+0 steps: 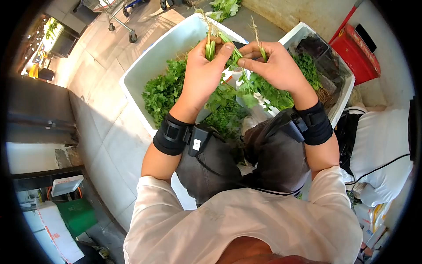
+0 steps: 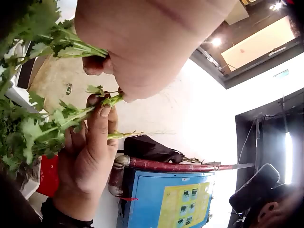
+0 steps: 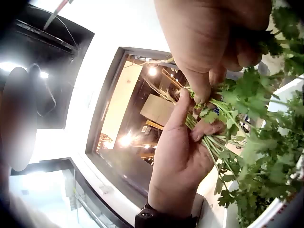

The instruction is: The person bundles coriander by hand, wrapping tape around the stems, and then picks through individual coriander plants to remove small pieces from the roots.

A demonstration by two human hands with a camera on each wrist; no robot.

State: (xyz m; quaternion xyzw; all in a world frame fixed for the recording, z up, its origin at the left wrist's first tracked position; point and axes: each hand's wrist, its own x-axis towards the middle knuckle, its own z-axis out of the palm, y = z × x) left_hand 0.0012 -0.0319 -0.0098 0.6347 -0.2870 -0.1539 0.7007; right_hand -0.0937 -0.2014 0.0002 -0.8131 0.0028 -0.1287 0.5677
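Note:
My left hand is raised over a white foam box and grips a small bunch of coriander stems, roots up. My right hand, close beside it, pinches a single stem with a pale root whose leaves hang down. In the left wrist view the left hand fills the top and the right hand's fingers hold leafy stems. The right wrist view has the right hand above and the left hand wrapped round the green bunch.
The foam box holds a heap of coriander. A second foam box with more greens stands to the right, a red container behind it. A white sack lies at my right, a trolley on the tiled floor far left.

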